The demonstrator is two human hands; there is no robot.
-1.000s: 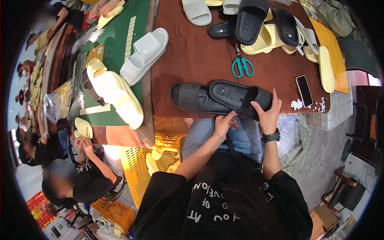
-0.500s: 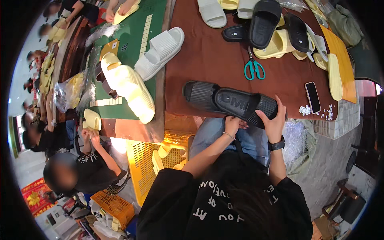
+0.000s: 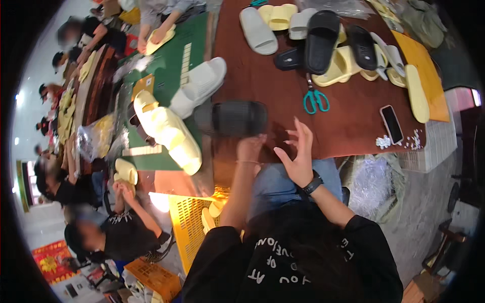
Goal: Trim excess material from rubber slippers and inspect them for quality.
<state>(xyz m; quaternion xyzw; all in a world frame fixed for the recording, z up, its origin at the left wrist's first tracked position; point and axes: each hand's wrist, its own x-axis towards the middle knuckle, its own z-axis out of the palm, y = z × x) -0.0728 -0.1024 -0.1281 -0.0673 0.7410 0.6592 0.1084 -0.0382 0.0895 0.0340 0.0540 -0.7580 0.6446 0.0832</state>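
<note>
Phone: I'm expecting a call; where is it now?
Right side of the head view: the phone lies on the brown tabletop, beside small white pieces.

Location: a footwear workshop, seen from where I stand. Evidence: brown-covered table (image 3: pixel 242 70) bearing black, grey and yellow slip-on sandals (image 3: pixel 322 43), with teal-handled scissors (image 3: pixel 316 102) among them. Leftward, several people (image 3: pixel 118 235) at work, some along a long dark bench (image 3: pixel 92 93) with more yellow footwear (image 3: pixel 65 116). Yellow plastic crate (image 3: pixel 184 227) beneath holds pale sandals; clear plastic bags (image 3: pixel 96 136) lie about; floor (image 3: pixel 419 197) bare grey.

Wearer's two hands (image 3: pixel 299 162) (image 3: pixel 250 149), one phone (image 3: pixel 391 124), one wristwatch (image 3: pixel 314 183)
</note>
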